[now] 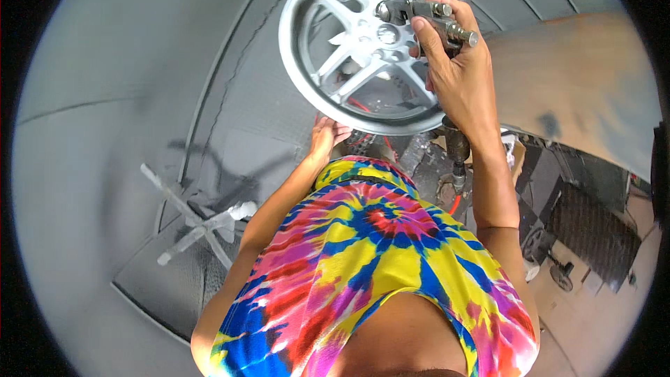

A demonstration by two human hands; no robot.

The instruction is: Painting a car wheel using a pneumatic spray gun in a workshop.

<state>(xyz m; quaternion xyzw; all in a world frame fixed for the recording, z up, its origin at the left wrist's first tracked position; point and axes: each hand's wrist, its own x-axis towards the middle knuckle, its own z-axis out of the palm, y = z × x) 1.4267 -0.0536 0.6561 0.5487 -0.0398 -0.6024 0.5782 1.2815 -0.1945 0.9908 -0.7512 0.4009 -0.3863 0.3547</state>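
Grey paint-coated booth wall (105,132) behind. Right hand (457,77) clamped on spray gun (426,10), aimed at silver wheel (363,45); left hand (326,136) fingers curled, steadying lower rim. Step judged: coating spokes. Next likely needs wheel turned.

Looks like a paint booth in a body shop: the grey overspray-coated walls (105,98) are curving around everything, a silver alloy wheel (356,42) is sitting just past the fingers (426,35) gripping a spray gun (426,10), and a paint-crusted stand (199,223) is sitting well off from them.
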